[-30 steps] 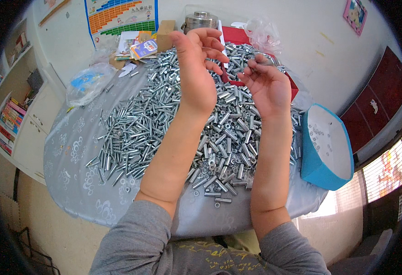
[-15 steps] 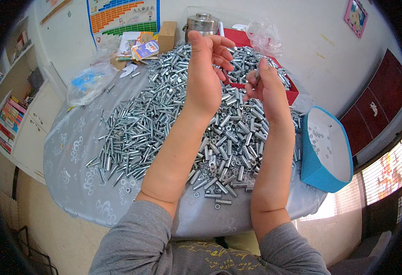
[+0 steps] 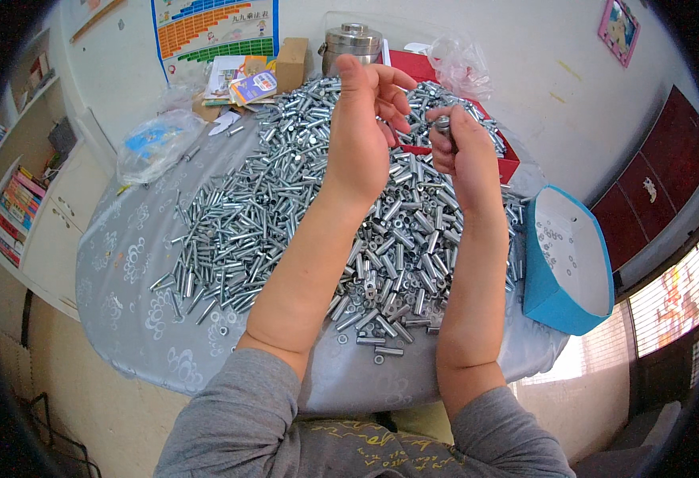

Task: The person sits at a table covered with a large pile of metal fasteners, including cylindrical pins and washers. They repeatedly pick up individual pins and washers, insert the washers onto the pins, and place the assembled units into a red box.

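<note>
My right hand (image 3: 473, 147) is closed with the thumb on top, gripping a short metal bolt (image 3: 443, 124) whose round end shows between thumb and fingers. The rest of that piece is hidden by the fingers. To its left my left hand (image 3: 359, 131) is raised with the thumb up and fingers apart, loosely curved. I see nothing in its grasp, though part of the palm is turned away. Both hands are above a large heap of silvery metal parts: slim bolts (image 3: 226, 231) on the left, tubular sleeves (image 3: 401, 235) on the right, with small washers (image 3: 379, 359) near the front.
A red box (image 3: 509, 169) with more metal parts stands behind my right hand. At the right edge of the cloth-covered table (image 3: 126, 319) is a blue bin (image 3: 568, 307) holding some small rings. Plastic bags (image 3: 162, 147), a cardboard box (image 3: 291, 64) and a steel pot (image 3: 353, 38) are at the back.
My right-hand fingers have curled further in, and the round metal end now shows more plainly. My left hand has shifted slightly right, its fingers still apart.
</note>
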A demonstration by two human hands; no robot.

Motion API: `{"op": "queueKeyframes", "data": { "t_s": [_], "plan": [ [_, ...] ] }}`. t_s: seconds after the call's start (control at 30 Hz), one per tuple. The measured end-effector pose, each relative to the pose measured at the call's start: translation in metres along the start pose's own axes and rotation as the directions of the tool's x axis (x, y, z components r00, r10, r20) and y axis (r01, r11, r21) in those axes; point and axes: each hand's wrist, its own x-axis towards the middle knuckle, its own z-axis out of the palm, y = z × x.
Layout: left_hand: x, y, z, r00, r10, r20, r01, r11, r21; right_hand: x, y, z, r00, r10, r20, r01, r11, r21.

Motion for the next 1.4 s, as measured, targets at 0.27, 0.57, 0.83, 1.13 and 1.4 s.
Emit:
{"op": "queueKeyframes", "data": {
  "t_s": [0.27, 0.57, 0.83, 1.13, 1.4],
  "plan": [
    [-0.001, 0.001, 0.002, 0.999, 0.000, 0.034, 0.000, 1.000, -0.018, -0.001, -0.001, 0.016, 0.976, -0.162, -0.149, 0.163, 0.987, -0.007],
    [-0.002, 0.003, 0.003, 1.000, 0.004, 0.020, -0.004, 1.000, -0.008, 0.003, 0.008, 0.019, 0.941, -0.235, -0.244, 0.208, 0.969, -0.129],
    [-0.002, -0.001, 0.005, 0.999, -0.005, 0.034, 0.005, 1.000, -0.026, 0.006, 0.008, 0.009, 0.947, -0.241, -0.211, 0.227, 0.970, -0.089],
    [-0.001, 0.002, 0.005, 0.999, -0.023, 0.034, 0.024, 0.999, -0.021, 0.003, 0.007, 0.012, 0.951, -0.210, -0.224, 0.199, 0.977, -0.074],
    [-0.002, -0.001, 0.004, 0.999, -0.021, 0.040, 0.022, 1.000, -0.017, 0.004, 0.007, 0.012, 0.945, -0.188, -0.267, 0.173, 0.982, -0.077]
  ]
}}
